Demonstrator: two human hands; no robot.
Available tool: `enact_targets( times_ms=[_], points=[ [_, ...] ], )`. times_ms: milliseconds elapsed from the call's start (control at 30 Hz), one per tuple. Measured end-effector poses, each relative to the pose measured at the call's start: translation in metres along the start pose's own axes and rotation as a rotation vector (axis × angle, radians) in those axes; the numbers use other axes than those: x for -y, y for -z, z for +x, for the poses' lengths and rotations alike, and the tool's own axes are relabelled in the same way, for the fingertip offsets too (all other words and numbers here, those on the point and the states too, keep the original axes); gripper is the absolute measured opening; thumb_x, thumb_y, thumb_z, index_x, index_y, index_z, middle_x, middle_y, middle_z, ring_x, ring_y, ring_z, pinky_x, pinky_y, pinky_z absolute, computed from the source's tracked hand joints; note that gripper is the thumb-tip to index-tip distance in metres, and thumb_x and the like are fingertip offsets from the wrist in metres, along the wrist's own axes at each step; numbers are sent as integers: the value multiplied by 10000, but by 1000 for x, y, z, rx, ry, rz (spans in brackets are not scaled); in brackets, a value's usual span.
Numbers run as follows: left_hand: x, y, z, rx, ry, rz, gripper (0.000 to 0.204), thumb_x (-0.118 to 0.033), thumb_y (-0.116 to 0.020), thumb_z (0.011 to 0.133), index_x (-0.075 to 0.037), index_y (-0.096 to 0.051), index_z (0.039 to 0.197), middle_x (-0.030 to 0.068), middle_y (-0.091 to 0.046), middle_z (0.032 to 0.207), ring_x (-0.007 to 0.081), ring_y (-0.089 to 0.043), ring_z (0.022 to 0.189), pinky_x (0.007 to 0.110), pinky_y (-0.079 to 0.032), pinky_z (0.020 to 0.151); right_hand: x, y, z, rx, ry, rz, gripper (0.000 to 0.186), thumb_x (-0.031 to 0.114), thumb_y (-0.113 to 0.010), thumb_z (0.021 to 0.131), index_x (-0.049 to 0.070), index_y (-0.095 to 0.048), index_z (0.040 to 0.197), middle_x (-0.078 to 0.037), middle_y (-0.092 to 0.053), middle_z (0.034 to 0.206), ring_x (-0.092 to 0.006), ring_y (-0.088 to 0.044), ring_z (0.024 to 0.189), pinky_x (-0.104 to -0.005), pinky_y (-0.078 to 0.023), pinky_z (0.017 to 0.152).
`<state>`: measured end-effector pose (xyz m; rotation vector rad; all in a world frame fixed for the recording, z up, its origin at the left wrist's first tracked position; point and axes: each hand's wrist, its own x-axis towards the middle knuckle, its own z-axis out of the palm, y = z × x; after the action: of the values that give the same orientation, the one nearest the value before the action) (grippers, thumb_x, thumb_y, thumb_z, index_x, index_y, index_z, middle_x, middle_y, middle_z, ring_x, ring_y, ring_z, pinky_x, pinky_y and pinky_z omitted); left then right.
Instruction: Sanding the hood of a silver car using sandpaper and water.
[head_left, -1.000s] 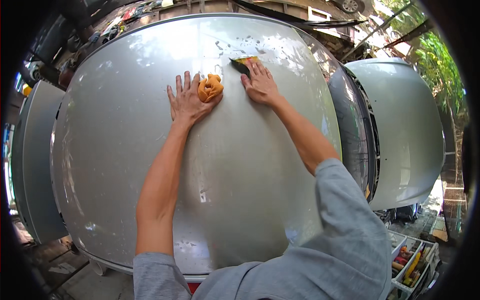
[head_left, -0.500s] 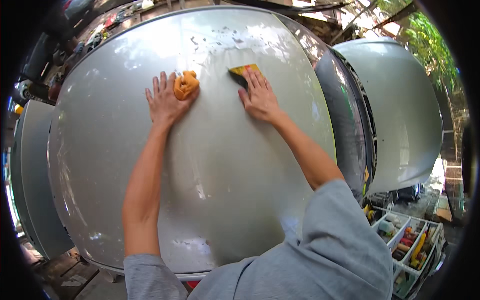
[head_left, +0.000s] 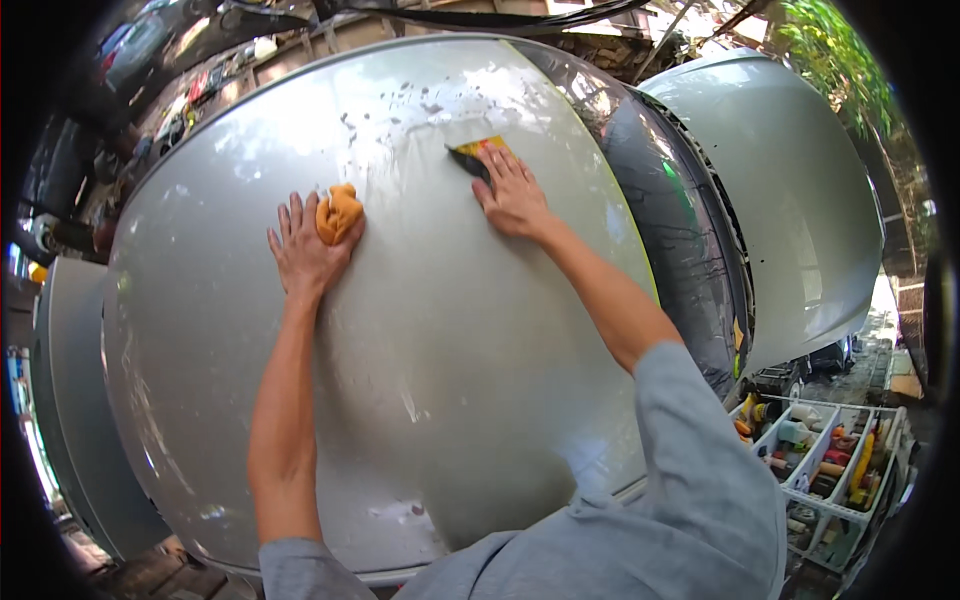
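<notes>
Under both my hands lies a broad silver-grey car roof [head_left: 480, 330], shiny, with dark specks toward its far edge. My left hand [head_left: 308, 255] rests on the paint with its fingers spread. A crumpled orange cloth [head_left: 340, 214] is tucked between its thumb and forefinger. Farther right, my right hand [head_left: 513, 195] presses its fingers onto a small sheet [head_left: 470, 155], yellow with red marks and black on the other part, which looks like folded sandpaper. The fingers partly cover this sheet, and its lower side faces the roof.
Yellow-green tape [head_left: 632, 225] edges the roof beside the dark windshield [head_left: 690, 230]. Beyond that is a silver hood [head_left: 800, 210]. At the lower right stands a white divided rack [head_left: 800, 480] full of tools and bottles. A grey panel [head_left: 90, 400] rises at the left.
The whole view has shifted. Against the roof, my left hand with the cloth has come slightly nearer; my right hand with the sheet has slid a little farther away and rightward.
</notes>
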<state>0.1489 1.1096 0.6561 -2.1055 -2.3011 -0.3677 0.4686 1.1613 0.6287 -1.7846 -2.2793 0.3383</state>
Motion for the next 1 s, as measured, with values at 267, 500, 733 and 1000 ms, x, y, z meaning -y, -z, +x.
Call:
enact_targets(
  times_ms=[267,500,733,1000],
  points=[
    [8,8,-4,1,33,7,881,-697,-590,797,-153,-404,1464,140,-309,1561,330,-232,1460,557,-146,1167,6,-6,-40,22,11,34,689,463,-289,1001,58,-164,1544,-125,-151,1615,-279,-111,1497,-419,-91,1210],
    [-8,-11,4,62,6,24,886,-701,-585,804,-160,-391,1478,131,-307,1565,322,-227,1465,570,-146,1161,-37,1,24,18,-139,38,671,446,-314,1008,66,-170,1542,-117,-145,1616,-273,-113,1496,-411,-88,1212],
    [-4,4,-3,-9,34,19,862,-689,-592,805,-184,-398,1477,107,-305,1569,314,-228,1464,529,-136,1177,-42,7,-12,2,-15,80,664,470,-298,1012,81,-189,1540,-118,-165,1612,-268,-113,1496,-413,-96,1210],
    [15,6,-8,-28,53,40,852,-687,-595,808,-184,-408,1470,108,-310,1566,305,-240,1461,530,-146,1176,-47,-3,-37,-23,-5,83,678,453,-291,1004,67,-160,1545,-111,-161,1614,-270,-114,1496,-407,-85,1213]
  ],
)
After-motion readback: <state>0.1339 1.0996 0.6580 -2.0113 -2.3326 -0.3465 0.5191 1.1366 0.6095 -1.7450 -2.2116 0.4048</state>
